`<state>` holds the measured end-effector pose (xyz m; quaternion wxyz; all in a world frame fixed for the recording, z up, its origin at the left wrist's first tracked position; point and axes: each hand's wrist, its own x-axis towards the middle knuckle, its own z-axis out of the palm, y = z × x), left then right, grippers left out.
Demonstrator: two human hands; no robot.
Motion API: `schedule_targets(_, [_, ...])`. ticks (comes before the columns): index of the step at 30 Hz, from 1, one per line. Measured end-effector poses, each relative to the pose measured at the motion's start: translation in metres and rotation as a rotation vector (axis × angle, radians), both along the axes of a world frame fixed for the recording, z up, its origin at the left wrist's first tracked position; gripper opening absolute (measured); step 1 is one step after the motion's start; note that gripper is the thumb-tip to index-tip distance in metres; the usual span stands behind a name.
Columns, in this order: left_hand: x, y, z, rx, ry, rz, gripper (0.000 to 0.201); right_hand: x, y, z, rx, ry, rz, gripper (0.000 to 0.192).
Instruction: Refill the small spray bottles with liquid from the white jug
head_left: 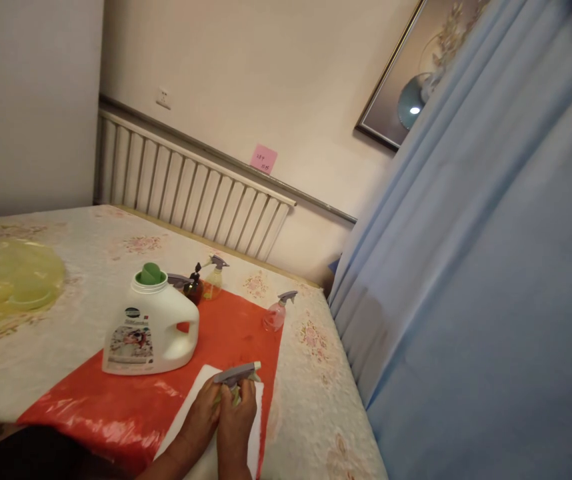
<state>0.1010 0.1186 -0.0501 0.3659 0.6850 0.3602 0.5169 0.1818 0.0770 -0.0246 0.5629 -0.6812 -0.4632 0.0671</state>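
Note:
At the lower middle, a small spray bottle with a grey trigger head (239, 373) is held between both my hands. My left hand (203, 410) closes around its left side, just under the head. Against the other side, my right hand (237, 417) has its fingers wrapped near the neck. Only a sliver of yellowish body shows between the fingers. Below the hands lies a white cloth or paper (186, 413) on a red plastic sheet (96, 407). A large white jug (166, 333) stands to the left, a green cap (151, 273) set in its mouth.
Behind the jug stand a yellow spray bottle (213, 287) and a dark pump bottle (195, 287). A pink spray bottle (275, 317) is at the sheet's right edge. A yellow plastic bag (11, 280) lies far left on the floral tablecloth (101, 233). A blue curtain (476, 253) hangs on the right.

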Motion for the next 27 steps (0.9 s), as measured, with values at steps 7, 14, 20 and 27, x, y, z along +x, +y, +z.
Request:
schedule_targets(7, [-0.002,0.002,0.001,-0.010,0.009,-0.005,0.027,-0.002,0.006,-0.004,0.036,0.052,-0.061,0.012])
schedule_targets(14, [-0.001,0.001,-0.005,-0.012,0.018,0.011,0.031,0.007,0.000,0.006,-0.034,0.002,0.091,0.013])
schedule_targets(20, [-0.002,0.000,-0.005,-0.023,0.002,-0.005,0.031,0.004,-0.001,0.003,-0.017,0.018,0.062,0.015])
schedule_targets(27, [-0.002,-0.001,-0.004,-0.039,-0.012,-0.014,0.026,-0.001,0.003,-0.011,0.028,0.002,-0.040,0.010])
